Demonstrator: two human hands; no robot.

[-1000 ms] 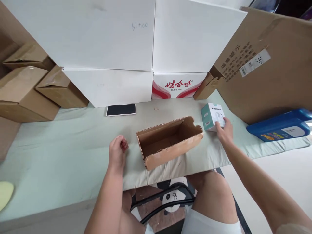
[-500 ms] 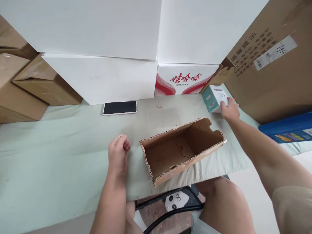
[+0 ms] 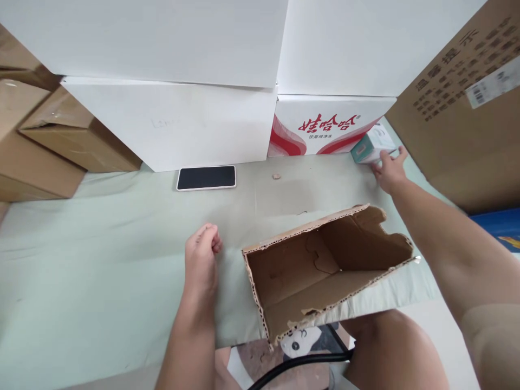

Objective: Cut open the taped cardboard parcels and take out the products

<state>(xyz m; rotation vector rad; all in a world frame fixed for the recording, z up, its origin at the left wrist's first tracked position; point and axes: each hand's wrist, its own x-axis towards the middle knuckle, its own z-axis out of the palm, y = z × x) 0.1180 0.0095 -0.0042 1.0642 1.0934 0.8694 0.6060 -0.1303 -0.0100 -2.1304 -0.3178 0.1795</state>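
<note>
My left hand (image 3: 203,244) rests on the pale green cloth in a loose fist, with nothing seen in it. My right hand (image 3: 390,169) reaches to the far right corner, its fingers spread against the near side of a small white and teal box (image 3: 372,144). Whether the fingers grip that box is hard to make out; they look apart. Between my arms, at the front edge, an open brown cardboard box (image 3: 292,271) with torn rims lies at a slant. A thin dark strand shows inside it.
A phone (image 3: 206,177) lies face up near white cartons (image 3: 174,124). A carton with red lettering (image 3: 325,125) stands at the back. Brown boxes (image 3: 77,135) are at left, a large brown carton (image 3: 467,146) at right. A small beige scrap (image 3: 276,176) lies on the green cloth (image 3: 101,260).
The small white and teal box has moved back into the corner, my right hand following and its fingers spreading. The open cardboard box has shifted nearer and tilted. My left hand stays in a fist.
</note>
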